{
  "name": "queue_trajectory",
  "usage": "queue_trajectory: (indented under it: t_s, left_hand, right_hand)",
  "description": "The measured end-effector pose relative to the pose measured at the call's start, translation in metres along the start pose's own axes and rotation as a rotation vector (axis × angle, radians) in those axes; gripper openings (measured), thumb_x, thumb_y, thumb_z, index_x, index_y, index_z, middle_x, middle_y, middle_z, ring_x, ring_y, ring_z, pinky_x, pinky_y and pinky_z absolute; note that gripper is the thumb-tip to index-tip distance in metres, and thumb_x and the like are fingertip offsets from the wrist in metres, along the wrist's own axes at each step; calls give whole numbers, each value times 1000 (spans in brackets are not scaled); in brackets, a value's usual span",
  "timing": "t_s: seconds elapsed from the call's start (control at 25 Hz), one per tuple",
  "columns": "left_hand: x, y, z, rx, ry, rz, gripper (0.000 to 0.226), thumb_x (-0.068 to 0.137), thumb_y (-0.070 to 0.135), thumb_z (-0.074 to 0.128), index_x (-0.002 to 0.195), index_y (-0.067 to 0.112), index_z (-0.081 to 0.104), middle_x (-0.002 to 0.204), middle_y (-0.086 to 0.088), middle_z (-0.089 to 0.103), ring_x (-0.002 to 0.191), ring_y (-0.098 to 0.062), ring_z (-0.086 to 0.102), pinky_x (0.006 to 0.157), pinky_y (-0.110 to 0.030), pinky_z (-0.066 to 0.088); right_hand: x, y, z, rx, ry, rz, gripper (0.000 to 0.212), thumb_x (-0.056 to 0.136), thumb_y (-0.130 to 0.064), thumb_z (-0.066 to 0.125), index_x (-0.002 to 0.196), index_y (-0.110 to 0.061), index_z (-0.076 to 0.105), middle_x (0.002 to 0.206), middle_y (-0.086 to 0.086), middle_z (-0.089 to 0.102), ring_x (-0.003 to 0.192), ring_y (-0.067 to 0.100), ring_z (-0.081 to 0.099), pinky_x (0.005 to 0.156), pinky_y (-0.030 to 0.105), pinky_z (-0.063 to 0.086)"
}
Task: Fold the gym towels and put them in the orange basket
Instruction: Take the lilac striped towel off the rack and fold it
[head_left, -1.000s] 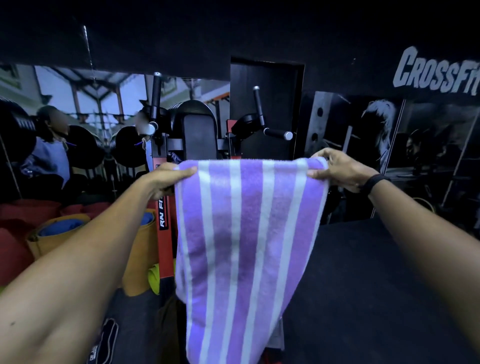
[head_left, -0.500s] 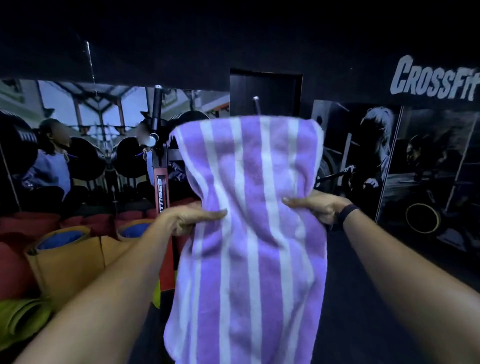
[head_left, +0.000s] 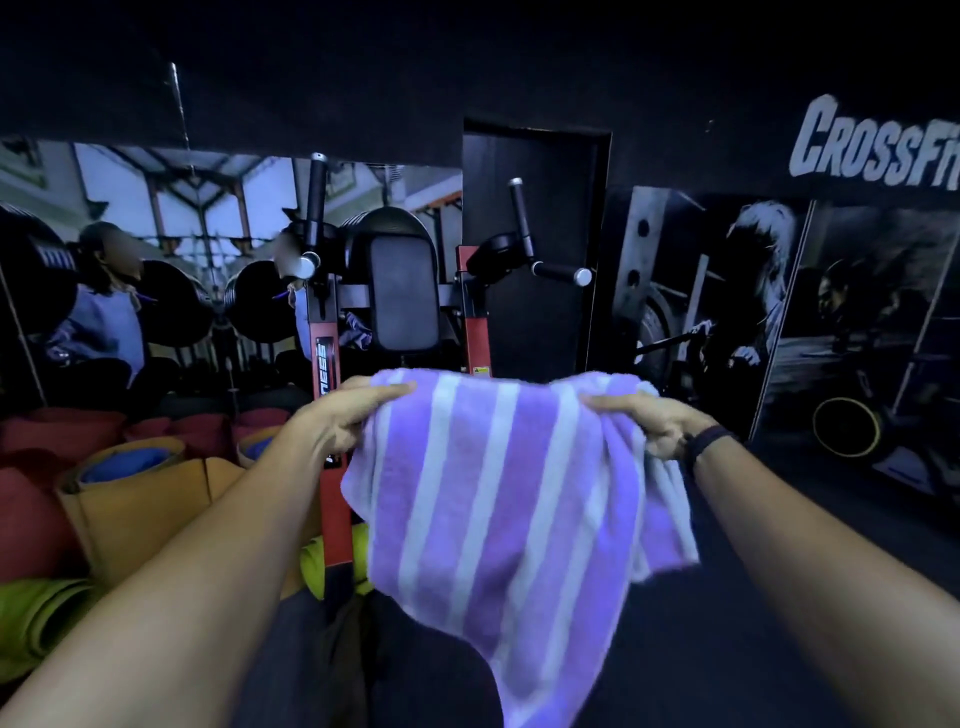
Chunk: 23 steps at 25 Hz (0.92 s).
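Note:
A purple towel with white stripes (head_left: 498, 499) hangs in front of me, doubled over at its top edge, with its lower end trailing down toward the bottom of the view. My left hand (head_left: 343, 415) pinches the towel's upper left corner, thumb on top. My right hand (head_left: 644, 421), with a dark band at the wrist, grips the upper right corner, where the cloth bunches. The orange basket is not clearly in view.
A red and black gym station (head_left: 400, 301) stands straight ahead behind the towel. Rolled mats in orange (head_left: 135, 499), red (head_left: 31, 519) and green (head_left: 36, 623) lie at the left. A mirror (head_left: 156, 249) shows people and weight plates. A dark floor (head_left: 779, 649) spreads to the right.
The raised upper half of the towel has dropped forward over my hands, so the towel now hangs doubled and shorter. Both hands have come lower.

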<state>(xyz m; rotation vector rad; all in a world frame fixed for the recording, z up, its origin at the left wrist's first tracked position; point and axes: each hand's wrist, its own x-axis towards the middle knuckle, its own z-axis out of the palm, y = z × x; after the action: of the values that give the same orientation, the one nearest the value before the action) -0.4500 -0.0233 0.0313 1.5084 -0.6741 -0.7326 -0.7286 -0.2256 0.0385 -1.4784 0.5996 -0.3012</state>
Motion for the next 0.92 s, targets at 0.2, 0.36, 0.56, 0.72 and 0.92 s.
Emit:
queue_trajectory:
  t_s: [0.2,0.36,0.56,0.72,0.92]
  left_hand:
    - [11,17,-5,-145,206,19,48,79,25,77,120,8,58,103,-12,70,82,-23,68,82,-39,55]
    - [4,19,-1,-246,151,21,14,83,11,71,94,5,64,68,-7,72,53,-18,69,49,-33,57]
    - [-1,14,-5,-376,67,87,43,72,-10,71,114,-7,60,91,-19,72,76,-26,72,74,-45,59]
    - [-7,14,-6,243,-26,171,76,65,-1,84,133,12,53,121,-3,52,109,-19,53,85,-29,53]
    - [3,5,-2,481,-4,197,34,63,13,88,52,14,57,51,2,42,43,-6,35,42,-16,26]
  right_hand:
    - [16,-6,-1,99,-22,-52,54,69,-14,82,118,-1,62,104,17,72,92,24,72,71,35,60]
    - [28,-12,1,344,134,-96,37,89,-15,63,122,1,61,114,16,69,105,25,67,80,36,58]
    - [33,-26,-7,78,273,-122,32,71,-4,80,99,-1,64,75,9,70,68,23,68,70,40,57]
    - [70,-21,-44,-56,459,-45,66,40,-9,93,99,0,65,81,12,65,79,23,62,76,41,50]
    - [42,-28,-20,-33,436,-132,132,43,-18,98,147,-13,17,128,13,54,117,36,58,94,65,43]
